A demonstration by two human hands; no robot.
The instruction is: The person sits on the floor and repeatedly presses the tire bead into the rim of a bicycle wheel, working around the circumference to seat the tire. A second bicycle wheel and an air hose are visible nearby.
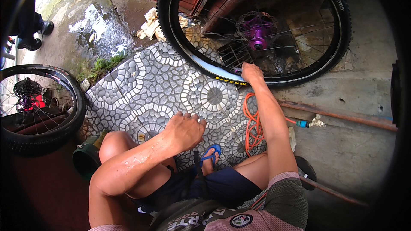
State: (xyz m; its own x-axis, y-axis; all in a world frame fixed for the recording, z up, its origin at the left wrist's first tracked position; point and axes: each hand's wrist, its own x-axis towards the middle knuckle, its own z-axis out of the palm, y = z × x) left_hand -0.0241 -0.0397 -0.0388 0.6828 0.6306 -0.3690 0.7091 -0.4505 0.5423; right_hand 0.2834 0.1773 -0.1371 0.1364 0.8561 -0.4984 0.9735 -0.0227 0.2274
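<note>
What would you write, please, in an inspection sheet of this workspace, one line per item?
Surface: stone-patterned floor, grey and white.
Main things: a bicycle wheel ahead; a second wheel at far left.
Clutter: pale crumpled material beyond the patterned area; a dark green bucket at lower left.
Hands: right hand at the first wheel's near edge, exact grip unclear; left hand bent, apart from both wheels.
Cables: nothing seen; an orange hose lies looped.
Surroundings: green plants; another person's shoes at upper left.
</note>
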